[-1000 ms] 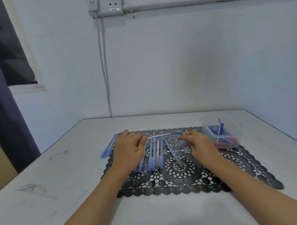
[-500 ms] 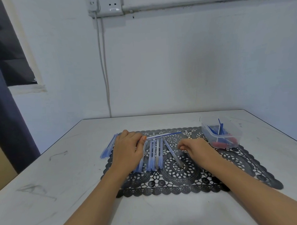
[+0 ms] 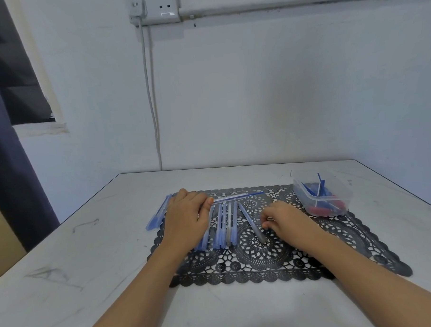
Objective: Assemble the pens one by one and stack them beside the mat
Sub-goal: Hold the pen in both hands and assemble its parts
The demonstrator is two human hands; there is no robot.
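Note:
A black lace mat (image 3: 263, 262) lies on the white table. Several blue pens (image 3: 224, 224) sit in a row on its left part, and one grey pen (image 3: 251, 222) slants beside them. My left hand (image 3: 187, 214) rests palm-down over the row, fingers curled, thumb and forefinger pinching the left end of a pen barrel (image 3: 238, 197) that lies crosswise at the mat's far edge. My right hand (image 3: 283, 222) is on the mat just right of the slanted pen, fingertips curled down to the lace; I see nothing in them. Several blue pens (image 3: 158, 215) lie stacked left of the mat.
A clear plastic tub (image 3: 334, 190) with blue refills and red parts stands on the mat's far right corner. The table's left edge (image 3: 88, 208) runs near a dark curtain. A wall with a socket and a hanging cable is behind the table.
My right hand drew back from the right end of the crosswise pen barrel toward me and curled its fingers beside the slanted grey pen. The left hand stayed put.

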